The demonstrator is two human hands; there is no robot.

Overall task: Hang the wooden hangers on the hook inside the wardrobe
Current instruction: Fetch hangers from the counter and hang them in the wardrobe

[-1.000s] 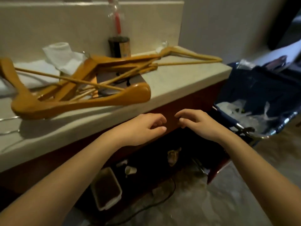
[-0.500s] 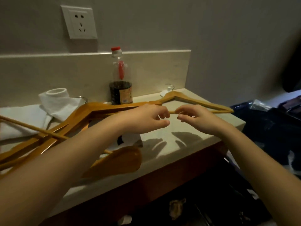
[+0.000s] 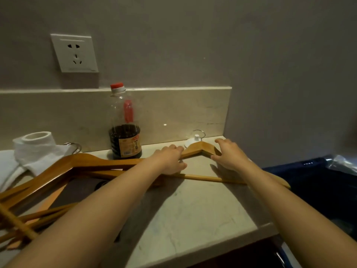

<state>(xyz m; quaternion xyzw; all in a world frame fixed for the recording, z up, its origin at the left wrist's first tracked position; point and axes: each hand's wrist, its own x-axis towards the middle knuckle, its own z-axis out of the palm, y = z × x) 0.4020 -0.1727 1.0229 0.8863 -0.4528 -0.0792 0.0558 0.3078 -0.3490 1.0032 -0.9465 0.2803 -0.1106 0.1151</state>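
The left hand (image 3: pixel 170 159) and right hand (image 3: pixel 230 154) each curled round an arm of the wooden hanger (image 3: pixel 202 147) beside its apex; it lay on the pale table (image 3: pixel 193 209). A dark-filled bottle (image 3: pixel 125 136) stood behind, a wall socket (image 3: pixel 74 53) above.

Left hand (image 3: pixel 170 159) and right hand (image 3: pixel 229 153) dropped from mid-air, gripped the rightmost hanger (image 3: pixel 201 147) either side of its peak.

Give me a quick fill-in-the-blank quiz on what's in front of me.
The left hand and right hand grip one hanger lying on the ___.
The bottle has a ___ cap.
The paper roll sits ___ of the bottle.
Missing: counter; red; left.
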